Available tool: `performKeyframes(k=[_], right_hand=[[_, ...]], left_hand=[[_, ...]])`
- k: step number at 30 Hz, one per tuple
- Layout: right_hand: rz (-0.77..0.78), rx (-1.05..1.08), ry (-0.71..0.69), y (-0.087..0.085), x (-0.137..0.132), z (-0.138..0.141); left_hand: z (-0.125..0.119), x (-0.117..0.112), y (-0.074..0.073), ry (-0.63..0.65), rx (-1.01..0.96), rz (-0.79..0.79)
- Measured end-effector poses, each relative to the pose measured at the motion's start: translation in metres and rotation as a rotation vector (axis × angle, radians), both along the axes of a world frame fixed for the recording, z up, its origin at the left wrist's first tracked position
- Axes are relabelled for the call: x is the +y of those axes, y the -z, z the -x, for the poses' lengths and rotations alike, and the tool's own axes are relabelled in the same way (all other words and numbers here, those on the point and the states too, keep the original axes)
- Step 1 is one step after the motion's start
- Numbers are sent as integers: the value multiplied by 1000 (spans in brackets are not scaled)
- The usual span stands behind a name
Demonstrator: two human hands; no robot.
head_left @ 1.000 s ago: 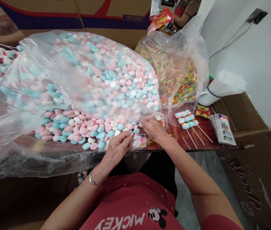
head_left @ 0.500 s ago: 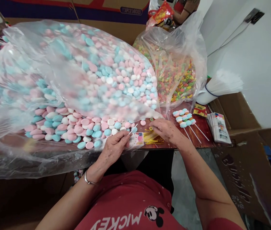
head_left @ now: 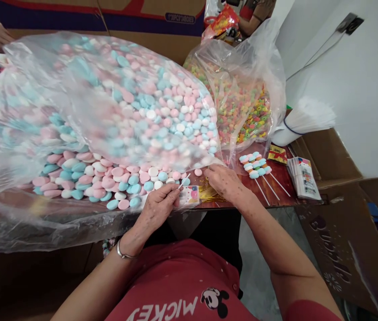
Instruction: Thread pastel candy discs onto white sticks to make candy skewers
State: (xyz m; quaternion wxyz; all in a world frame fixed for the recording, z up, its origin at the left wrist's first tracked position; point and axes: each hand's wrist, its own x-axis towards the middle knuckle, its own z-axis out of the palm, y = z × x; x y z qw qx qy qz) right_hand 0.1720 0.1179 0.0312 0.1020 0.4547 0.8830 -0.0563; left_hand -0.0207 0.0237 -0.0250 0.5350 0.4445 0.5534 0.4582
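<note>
My left hand point(head_left: 161, 204) pinches a thin white stick point(head_left: 185, 179) at the table's front edge, its end pointing up and right. Beneath that hand lies a printed plastic packet point(head_left: 190, 195). My right hand point(head_left: 224, 180) is low over the table, fingers curled down and together beside gold twist ties point(head_left: 207, 192); whatever its fingertips grip is hidden. Just left of them sits a lone pink marshmallow candy point(head_left: 198, 172). Loose pink, blue and white marshmallow candies point(head_left: 108, 180) spill from the large clear bag point(head_left: 135, 98).
Several finished candy skewers point(head_left: 255, 164) lie to the right, near a twist-tie pack point(head_left: 277, 154) and stacked packets point(head_left: 304, 178). Behind stand a bag of ring candies point(head_left: 245, 98) and a cup of white sticks point(head_left: 291, 131). An open cardboard box point(head_left: 336, 223) stands right. Other people's hands show behind.
My right hand has moved slightly left, covering the small ring candies seen by its fingertips before. My left hand keeps the stick. Another person's hand has appeared at the upper left.
</note>
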Motion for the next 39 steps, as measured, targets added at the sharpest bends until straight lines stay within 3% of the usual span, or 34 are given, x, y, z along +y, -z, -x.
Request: performKeyframes(k=[9,14,20,24,32,39], right_hand=[[-108,150,50,11,15,16],[-46,130,122,15,24,26],[-38,420,208,14,32,17],[-12,599,114,24,26,5],[11,400,90,37,12,9],[-210,259,-10,38,0,17]], left_hand=[[-1,2,3,-1,-89,22],[0,1,6,-2,-65,-1],[0,0,6,-6,-69,5],[0,1,7,5,-61,2],[1,0,7,9,-7,-16],[0,0,7,-1,14,-31]])
